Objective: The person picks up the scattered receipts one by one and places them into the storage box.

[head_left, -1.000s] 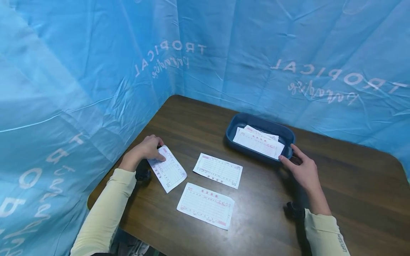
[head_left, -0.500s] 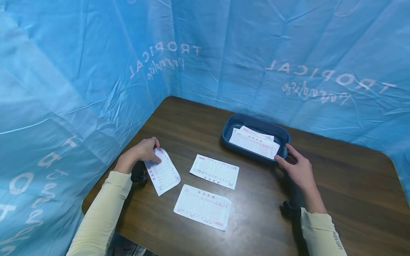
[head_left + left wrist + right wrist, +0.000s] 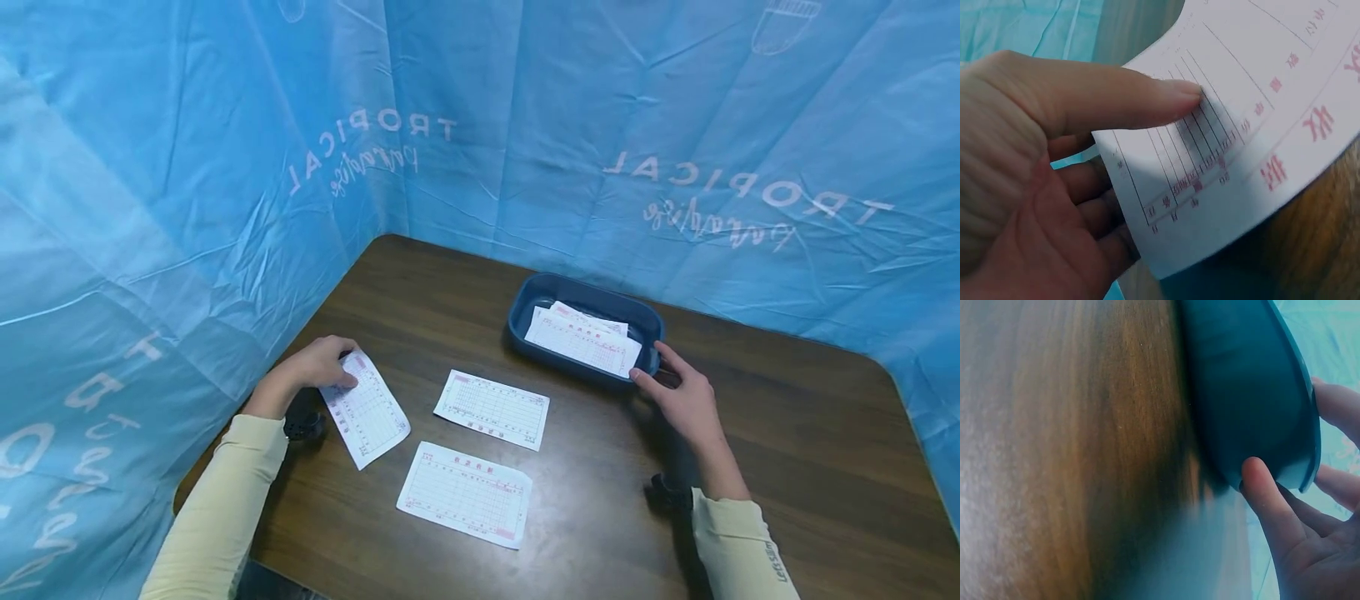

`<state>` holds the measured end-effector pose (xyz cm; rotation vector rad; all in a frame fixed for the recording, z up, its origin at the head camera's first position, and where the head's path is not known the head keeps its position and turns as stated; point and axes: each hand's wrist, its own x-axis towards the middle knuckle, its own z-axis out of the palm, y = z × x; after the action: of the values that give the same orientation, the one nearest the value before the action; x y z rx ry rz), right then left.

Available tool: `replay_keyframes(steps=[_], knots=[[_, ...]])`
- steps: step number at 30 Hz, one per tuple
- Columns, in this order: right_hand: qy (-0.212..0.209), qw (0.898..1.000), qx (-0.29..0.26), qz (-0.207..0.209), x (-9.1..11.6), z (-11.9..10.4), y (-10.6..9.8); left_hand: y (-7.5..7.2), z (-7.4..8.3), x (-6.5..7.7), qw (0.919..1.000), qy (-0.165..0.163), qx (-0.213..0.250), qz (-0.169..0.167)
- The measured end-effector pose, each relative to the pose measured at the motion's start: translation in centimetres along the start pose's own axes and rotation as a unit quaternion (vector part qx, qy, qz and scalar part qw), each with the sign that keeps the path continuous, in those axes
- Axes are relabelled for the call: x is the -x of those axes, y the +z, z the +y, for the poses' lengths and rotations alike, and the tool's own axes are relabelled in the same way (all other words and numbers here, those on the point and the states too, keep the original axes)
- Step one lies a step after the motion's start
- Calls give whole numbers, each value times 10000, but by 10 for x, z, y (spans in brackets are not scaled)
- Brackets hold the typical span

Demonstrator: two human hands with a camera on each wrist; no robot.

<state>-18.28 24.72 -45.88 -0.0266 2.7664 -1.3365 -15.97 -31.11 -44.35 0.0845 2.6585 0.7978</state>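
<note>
At the table's left side, my left hand (image 3: 318, 365) pinches the upper end of a white printed receipt form (image 3: 369, 414). In the left wrist view the thumb lies across the form's red and dark lines, with the fingers behind the paper, which bows. My right hand (image 3: 690, 400) holds the right end of a dark blue plastic tray (image 3: 555, 360). Its thumb (image 3: 1263, 487) presses the outer wall low down, while the fingers reach round the rim. Inside the tray lies a loose stack of similar forms (image 3: 581, 340).
Two more printed forms lie flat mid-table, one form (image 3: 492, 408) behind the other form (image 3: 467, 493). The brown wooden table (image 3: 780, 417) runs back to a blue curtain (image 3: 465, 100) with white lettering, which hangs behind and on the left.
The head view has shifted, so everything sits further left and slightly lower. The gap between the held form and the mid-table forms has widened slightly. My right hand keeps its hold on the tray.
</note>
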Motion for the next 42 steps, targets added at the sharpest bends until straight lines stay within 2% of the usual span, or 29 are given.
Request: replay_keyframes(steps=[8,19,28,38,42], knots=[[-39,10000,-11,-38,-1,-2,-5,-9,-3,0,9995,257,50,163],[-35,10000,-13,-2,-3,-4,-7,-11,-6,-3,9975,374,74,595],[7,10000,60,-73,0,-5,-9,-11,-8,-5,9957,447,196,786],[-70,9999,37,-89,-2,-4,-1,-19,-5,6,9920,531,565,997],[-51,10000,51,-36,1,-3,1,-19,-7,5,9907,635,664,1007]])
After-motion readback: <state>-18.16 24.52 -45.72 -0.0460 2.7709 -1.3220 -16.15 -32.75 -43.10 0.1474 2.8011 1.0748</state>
